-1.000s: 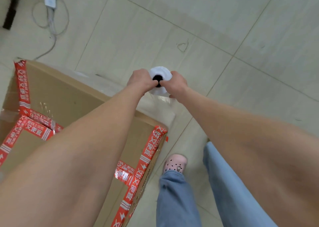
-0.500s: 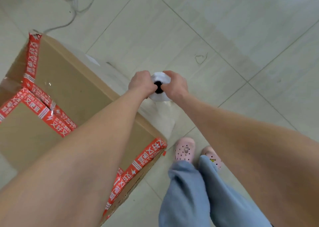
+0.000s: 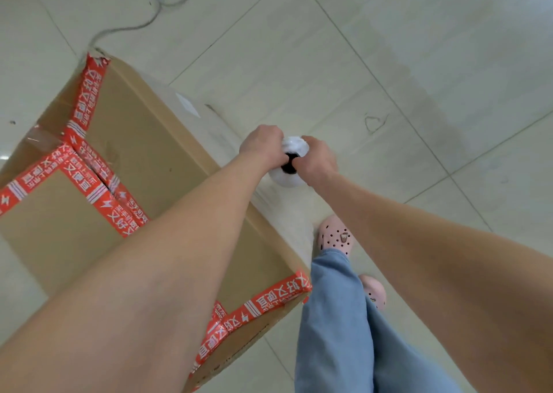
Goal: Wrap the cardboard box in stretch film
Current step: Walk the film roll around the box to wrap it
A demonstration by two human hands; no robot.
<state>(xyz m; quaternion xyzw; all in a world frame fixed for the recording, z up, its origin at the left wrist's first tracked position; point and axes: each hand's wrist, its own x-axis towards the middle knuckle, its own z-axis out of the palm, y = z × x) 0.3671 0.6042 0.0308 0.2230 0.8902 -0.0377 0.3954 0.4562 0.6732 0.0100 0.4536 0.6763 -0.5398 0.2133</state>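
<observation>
I have both hands on the roll (image 3: 289, 165), which stands upright just off the box's (image 3: 143, 159) long right side, near the middle of that side. My left hand (image 3: 263, 147) closes on the roll's top from the box side and my right hand (image 3: 317, 159) from the far side, thumbs meeting at the dark core. Both grips are closed on the roll; I cannot tell how hard they squeeze.

The box sits on the tile floor (image 3: 389, 63), taped in red (image 3: 89, 93) along its seams and edges. A hazy sheet of film (image 3: 269, 201) appears to run from the roll down along the box's right face toward the near corner; how many layers lie there I cannot tell.

I judge that I am mid-lap, walking the roll around the box. To do this well I keep the roll vertical and close to the box face, so the film lays flat, not roped. I let the core turn between my palms while pulling just enough to stretch the film. At the next corner I swing wide of the box edge, then draw in tight so the film bites the corner. My feet (image 3: 335, 237) are close beside the box, so I step clear of the trailing film and mind the cable (image 3: 143, 21) beyond the box's far end.
</observation>
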